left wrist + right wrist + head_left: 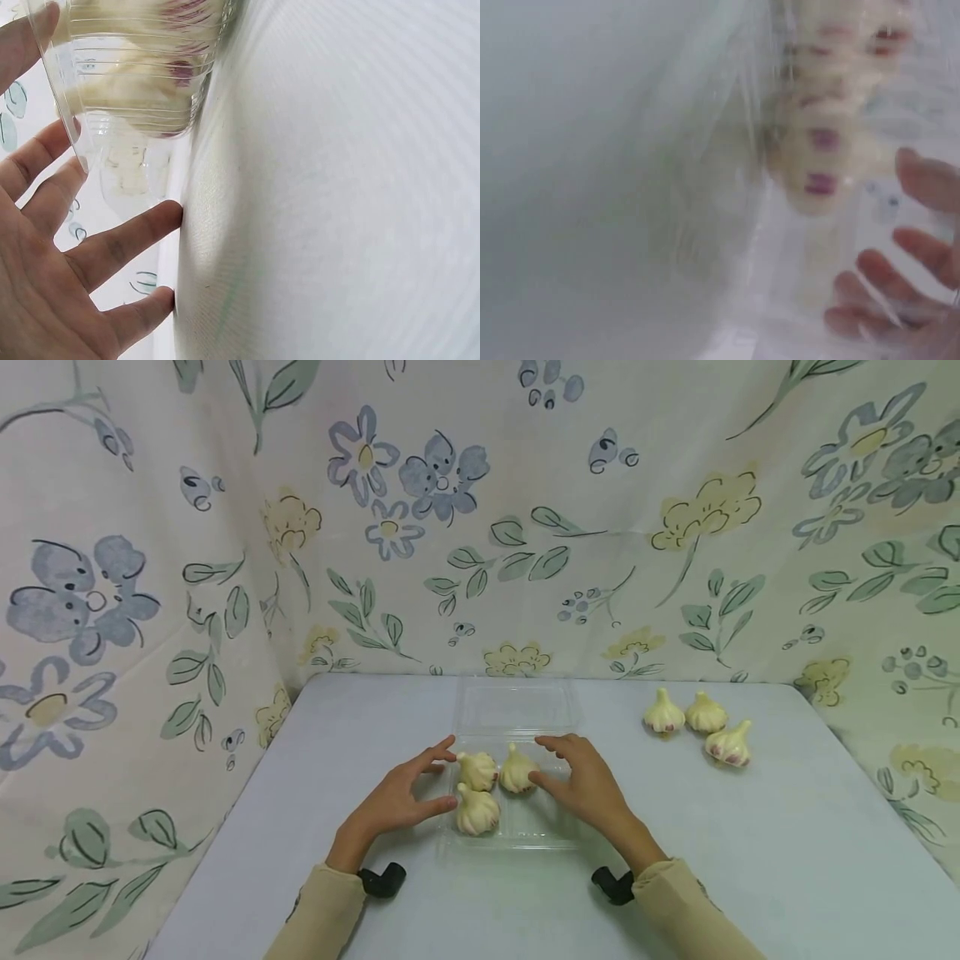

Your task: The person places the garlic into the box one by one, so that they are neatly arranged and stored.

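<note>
Nothing gripped: the left hand (pixel 401 793), fingers spread, touches the box's (pixel 517 843) rim at nine o'clock; the right hand (pixel 590 783), fingers loose, hovers at three, thumb beside the twelve-o'clock bulb (pixel 516 772). Two fellow bulbs (pixel 477 812) sit inside at eight and ten; three outer bulbs (pixel 727 745) lie between two and three.
</note>
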